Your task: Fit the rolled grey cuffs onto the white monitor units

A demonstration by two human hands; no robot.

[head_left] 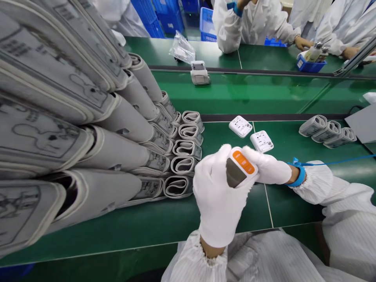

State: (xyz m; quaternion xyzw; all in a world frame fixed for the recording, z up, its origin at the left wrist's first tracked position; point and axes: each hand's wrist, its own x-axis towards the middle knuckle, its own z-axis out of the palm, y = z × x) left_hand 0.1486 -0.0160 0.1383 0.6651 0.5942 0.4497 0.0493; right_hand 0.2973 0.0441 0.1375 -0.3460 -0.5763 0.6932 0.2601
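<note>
Left hand (220,192) and right hand (268,166) have gloved fingers pinching the monitor (243,162), screen (235,173) up, apparently for viewing; rolled cuffs (126,150) at left seem lined up for reach.

White gloves (219,196), pale pinstriped sleeves (349,199), gathered cuffs (313,184), blue right wristband (300,176), thin blue cord (340,161)

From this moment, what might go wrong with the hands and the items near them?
The device with orange buttons might slip while passing between the gloved left hand and right hand. The left hand, close to the nearest rolled cuff, may nudge it. The blue cord at the right wrist could snag.
</note>
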